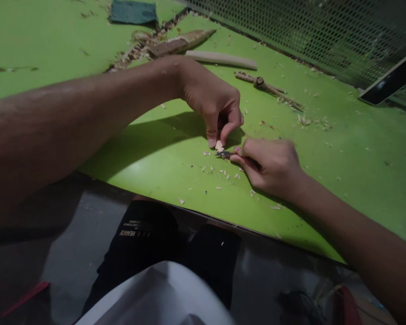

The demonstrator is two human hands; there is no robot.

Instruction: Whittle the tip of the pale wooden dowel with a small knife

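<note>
Between the thumb and fingertips of my left hand (214, 97) is a small pale piece of wood (219, 146), pinched against the green tabletop. My right hand (272, 164) grips a small knife (224, 154), its handle mostly hidden in the fingers. The dark blade lies flat and low, at the near end of the wood piece; whether it is cutting in cannot be seen. Pale wood shavings (225, 174) are scattered on the table just below the blade.
Behind my left hand lie a partly barked pointed stick (186, 43), a smooth pale stick (221, 59) and a forked twig (267, 85). Dark green sandpaper-like sheet (133, 12) sits far left. A perforated panel (291, 36) bounds the back, with a dark-faced slab (392, 76) against it.
</note>
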